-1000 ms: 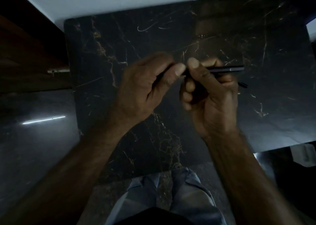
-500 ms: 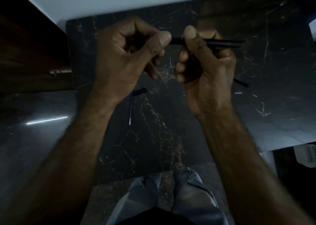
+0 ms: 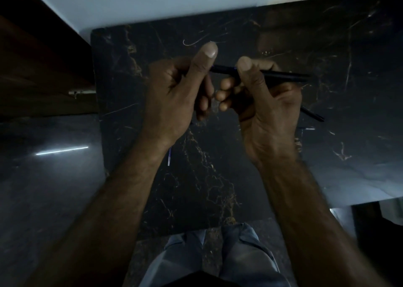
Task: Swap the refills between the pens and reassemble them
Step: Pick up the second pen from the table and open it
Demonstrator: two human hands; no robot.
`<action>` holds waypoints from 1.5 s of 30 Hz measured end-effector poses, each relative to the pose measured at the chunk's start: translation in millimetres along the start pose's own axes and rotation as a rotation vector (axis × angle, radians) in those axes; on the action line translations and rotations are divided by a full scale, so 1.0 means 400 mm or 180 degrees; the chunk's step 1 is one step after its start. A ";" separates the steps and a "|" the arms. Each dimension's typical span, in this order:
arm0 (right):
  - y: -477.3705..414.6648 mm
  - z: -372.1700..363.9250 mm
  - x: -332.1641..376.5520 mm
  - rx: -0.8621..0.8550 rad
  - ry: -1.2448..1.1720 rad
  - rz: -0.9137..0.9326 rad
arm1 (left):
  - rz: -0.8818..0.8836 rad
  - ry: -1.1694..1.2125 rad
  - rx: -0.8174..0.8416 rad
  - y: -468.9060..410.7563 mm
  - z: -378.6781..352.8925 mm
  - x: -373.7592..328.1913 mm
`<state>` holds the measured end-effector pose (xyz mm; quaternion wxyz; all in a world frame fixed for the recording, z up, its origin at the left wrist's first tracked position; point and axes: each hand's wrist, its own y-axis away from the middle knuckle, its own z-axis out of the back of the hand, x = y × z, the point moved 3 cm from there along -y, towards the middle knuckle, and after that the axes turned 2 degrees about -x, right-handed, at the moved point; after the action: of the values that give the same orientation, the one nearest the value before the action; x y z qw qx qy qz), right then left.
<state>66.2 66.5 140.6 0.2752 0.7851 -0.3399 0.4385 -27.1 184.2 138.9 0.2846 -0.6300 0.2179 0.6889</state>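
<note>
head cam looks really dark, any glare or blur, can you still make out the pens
Head view: dim and underexposed; the dark pen between the left hand and right hand barely separates from the black marble table. A bright glare streak crosses the floor at left; the forearms look soft with blur.

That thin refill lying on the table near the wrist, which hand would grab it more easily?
Probably the left hand: the refill lies right beside its wrist, and the right hand grips the pen.
</note>
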 end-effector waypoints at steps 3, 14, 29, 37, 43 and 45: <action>-0.001 0.007 -0.009 0.0017 -0.0050 -0.0005 | 0.0127 0.0502 0.0260 0.015 -0.004 0.007; 0.011 0.034 -0.039 0.0062 0.0050 -0.0134 | 0.0702 0.0815 -0.0060 0.044 -0.011 0.051; 0.038 0.070 -0.037 0.0089 -0.0124 -0.0306 | 0.0331 0.0864 0.0081 0.107 -0.047 0.057; 0.037 0.096 -0.036 0.0279 -0.0121 -0.0409 | 0.0271 0.0634 -0.0025 0.108 -0.030 0.072; 0.026 0.103 -0.021 0.0295 -0.0217 -0.0403 | 0.0634 0.1117 -0.0465 0.110 -0.020 0.071; 0.020 0.103 -0.013 0.0305 -0.0246 -0.0390 | 0.0723 0.1436 -0.0361 0.111 -0.021 0.066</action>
<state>78.7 32.8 118.1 0.2503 0.8331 -0.2802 0.4060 -51.6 148.7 109.2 0.1138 -0.7542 0.3063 0.5696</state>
